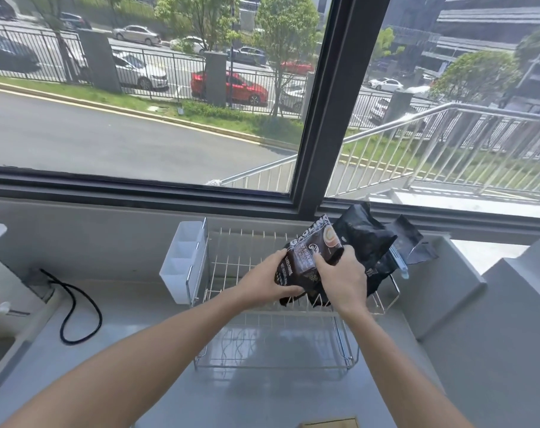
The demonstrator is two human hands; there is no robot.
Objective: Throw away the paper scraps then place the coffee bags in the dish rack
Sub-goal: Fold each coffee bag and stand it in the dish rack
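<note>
A dark brown coffee bag (305,257) with white lettering stands tilted in the upper tier of the wire dish rack (231,273). My left hand (268,279) grips its left side and my right hand (342,279) grips its right side. Behind it, further right in the rack, leans a black coffee bag (367,239), and one more dark bag (413,242) lies behind that one. No paper scraps are in view.
A white plastic cutlery holder (182,261) hangs on the rack's left end. A black cable (77,307) loops on the grey counter at left, beside a sink edge (3,350). A grey wall block (447,282) stands right of the rack. A window runs behind.
</note>
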